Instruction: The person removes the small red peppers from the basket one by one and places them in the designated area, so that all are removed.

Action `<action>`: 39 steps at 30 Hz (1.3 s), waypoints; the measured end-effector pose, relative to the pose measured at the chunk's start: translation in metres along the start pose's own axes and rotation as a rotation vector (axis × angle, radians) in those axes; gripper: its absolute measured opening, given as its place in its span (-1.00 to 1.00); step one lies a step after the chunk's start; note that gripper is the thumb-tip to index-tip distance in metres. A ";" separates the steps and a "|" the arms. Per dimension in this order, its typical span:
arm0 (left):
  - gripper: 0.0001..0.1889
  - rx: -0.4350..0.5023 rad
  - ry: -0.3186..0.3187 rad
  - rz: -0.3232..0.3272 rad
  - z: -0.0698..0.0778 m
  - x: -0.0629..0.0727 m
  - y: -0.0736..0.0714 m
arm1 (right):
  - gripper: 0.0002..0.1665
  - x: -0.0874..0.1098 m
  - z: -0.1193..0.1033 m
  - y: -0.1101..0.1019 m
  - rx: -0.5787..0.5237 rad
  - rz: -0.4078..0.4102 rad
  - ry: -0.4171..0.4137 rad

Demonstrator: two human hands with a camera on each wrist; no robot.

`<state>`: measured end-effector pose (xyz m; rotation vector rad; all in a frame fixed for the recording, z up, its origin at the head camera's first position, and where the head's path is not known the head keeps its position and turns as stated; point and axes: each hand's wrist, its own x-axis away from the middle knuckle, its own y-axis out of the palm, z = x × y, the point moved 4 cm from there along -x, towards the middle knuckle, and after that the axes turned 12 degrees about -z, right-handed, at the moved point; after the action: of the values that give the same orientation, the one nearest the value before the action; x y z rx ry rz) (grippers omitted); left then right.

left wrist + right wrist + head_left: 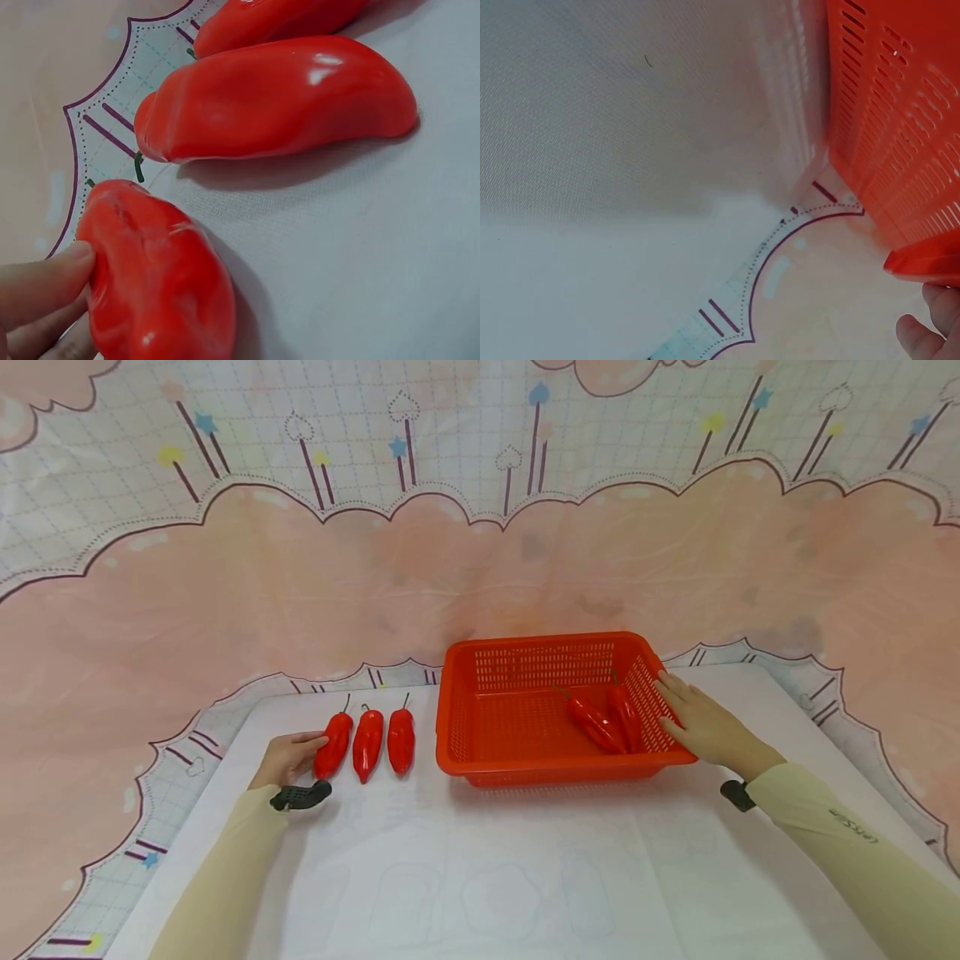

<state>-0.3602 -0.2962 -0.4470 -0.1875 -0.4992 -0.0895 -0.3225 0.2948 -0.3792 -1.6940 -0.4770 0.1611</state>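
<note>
My left hand (287, 755) pinches the leftmost red pepper (334, 747) from its left side. In the left wrist view one fingertip (78, 259) lies on the pepper's flank, other fingers go down beside it, and the thumb is hidden. Two more red peppers, a middle one (367, 743) and a right one (401, 741), lie beside it, stems pointing away. My right hand (705, 720) rests with extended fingers against the right rim of a red plastic basket (551, 767). Inside, on the right, lie two peppers, one slanted (596, 724) and one by the wall (624, 714).
The basket stands at the back of a white-covered table (517, 877), right of the row of peppers. A patterned pink and white cloth (337, 593) rises behind the table. In the right wrist view the basket's slotted side wall (892, 112) stands close.
</note>
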 end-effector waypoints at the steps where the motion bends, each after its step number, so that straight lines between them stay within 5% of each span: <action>1: -0.36 0.008 -0.001 -0.009 0.000 0.000 0.000 | -0.26 0.000 0.000 0.000 0.001 0.002 -0.001; 12: -0.31 0.062 0.027 -0.071 -0.002 0.001 -0.005 | -0.26 0.000 0.000 0.000 -0.001 0.006 -0.013; 39: -0.32 0.113 0.094 0.006 0.016 0.021 -0.025 | -0.25 -0.001 0.003 0.001 -0.009 -0.012 0.013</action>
<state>-0.3524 -0.3186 -0.4190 -0.0741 -0.4088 -0.0637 -0.3245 0.2964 -0.3809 -1.6997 -0.4786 0.1399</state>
